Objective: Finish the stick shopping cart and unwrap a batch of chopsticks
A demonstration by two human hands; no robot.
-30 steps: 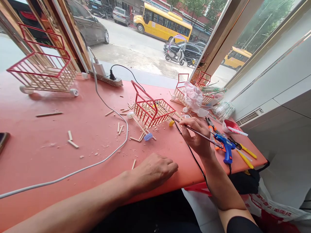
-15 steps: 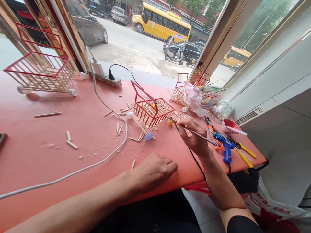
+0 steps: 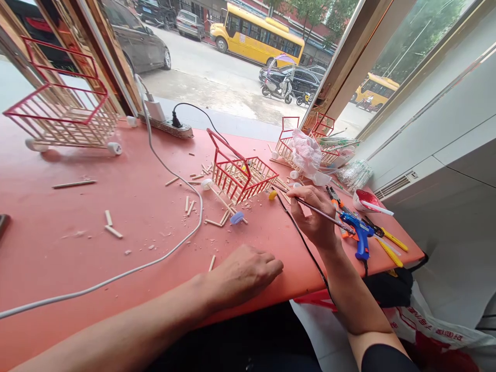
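Observation:
My right hand (image 3: 315,217) pinches a thin paintbrush (image 3: 329,215) like a pen; its tip reaches the right side of a small red-painted stick cart (image 3: 240,175) lying on the salmon-red table (image 3: 77,258). My left hand (image 3: 242,274) rests palm down near the table's front edge, fingers loosely curled, holding nothing. A small wheel (image 3: 207,183) sits by the cart's left end, and cut wooden stick pieces (image 3: 112,227) lie scattered around.
A finished cart (image 3: 62,116) stands at the far left. More red frames and a plastic bag (image 3: 308,150) sit at the back right. A blue glue gun (image 3: 360,232), pliers, yellow-handled tools and a red paint bowl (image 3: 366,200) lie right of my hand. A white cable (image 3: 163,248) and power strip (image 3: 166,125) cross the table.
My right hand has shifted very slightly at the cart's right side with the brush. My left hand has stayed put.

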